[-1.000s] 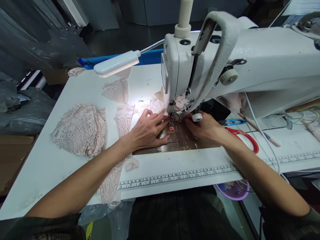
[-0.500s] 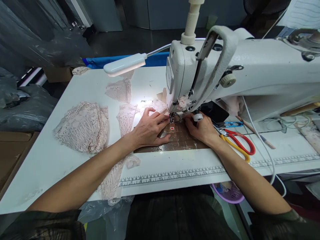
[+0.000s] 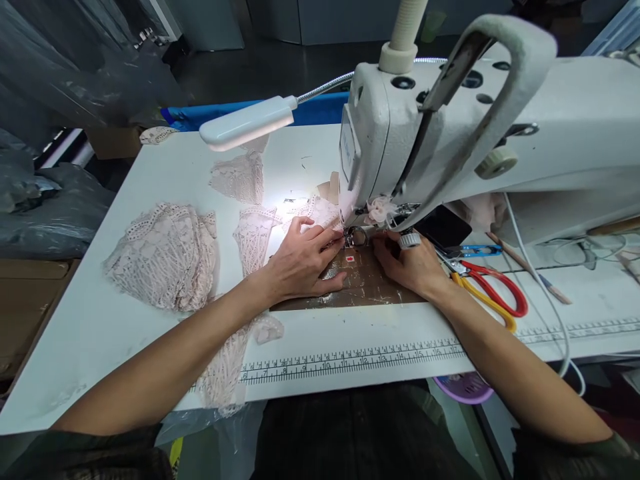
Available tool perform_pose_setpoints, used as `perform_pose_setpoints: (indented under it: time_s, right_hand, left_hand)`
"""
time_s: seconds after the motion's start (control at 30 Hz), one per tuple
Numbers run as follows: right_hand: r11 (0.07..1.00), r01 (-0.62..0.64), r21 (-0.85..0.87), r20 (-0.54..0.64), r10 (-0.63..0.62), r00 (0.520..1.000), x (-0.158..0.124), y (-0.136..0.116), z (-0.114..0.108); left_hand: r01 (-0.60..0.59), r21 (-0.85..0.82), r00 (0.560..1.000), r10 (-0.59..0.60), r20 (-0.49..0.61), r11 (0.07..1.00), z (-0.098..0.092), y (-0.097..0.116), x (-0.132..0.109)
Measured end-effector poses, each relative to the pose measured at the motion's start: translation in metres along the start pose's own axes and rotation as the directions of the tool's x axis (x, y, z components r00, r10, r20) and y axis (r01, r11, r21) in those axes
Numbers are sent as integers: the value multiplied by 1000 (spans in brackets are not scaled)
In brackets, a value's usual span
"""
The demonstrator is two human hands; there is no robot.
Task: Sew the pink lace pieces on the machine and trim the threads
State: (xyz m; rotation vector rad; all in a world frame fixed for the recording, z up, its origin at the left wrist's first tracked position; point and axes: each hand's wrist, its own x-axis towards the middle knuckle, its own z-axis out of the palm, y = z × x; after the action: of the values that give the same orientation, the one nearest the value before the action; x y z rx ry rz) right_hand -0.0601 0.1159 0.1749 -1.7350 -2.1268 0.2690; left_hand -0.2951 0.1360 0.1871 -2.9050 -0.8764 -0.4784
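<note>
Hardly anything has shifted this past second, so the work looks steady: the lace piece (image 3: 319, 212) runs up to the presser foot (image 3: 349, 238), the left hand (image 3: 306, 261) with fingers loosely spread at the lace's near edge, the right hand (image 3: 411, 268) curled, holding what I can't tell.

The lace (image 3: 165, 260) is matt openwork cloth, the sewing machine (image 3: 367, 127) glossy, the brown plate (image 3: 365, 287) scuffed.
</note>
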Motion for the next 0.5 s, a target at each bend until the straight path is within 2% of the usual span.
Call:
perform_pose_setpoints:
  time_s: [0.27, 0.5]
  right_hand:
    - [1000, -1, 12, 85, 0, 996, 1, -2, -7]
    - [996, 69, 61, 138, -77, 987, -1, -3, -18]
  left_hand:
    - [15, 5, 1000, -15, 15, 1000, 0, 0, 0]
    - [38, 3, 999, -38, 28, 999, -1, 1, 2]
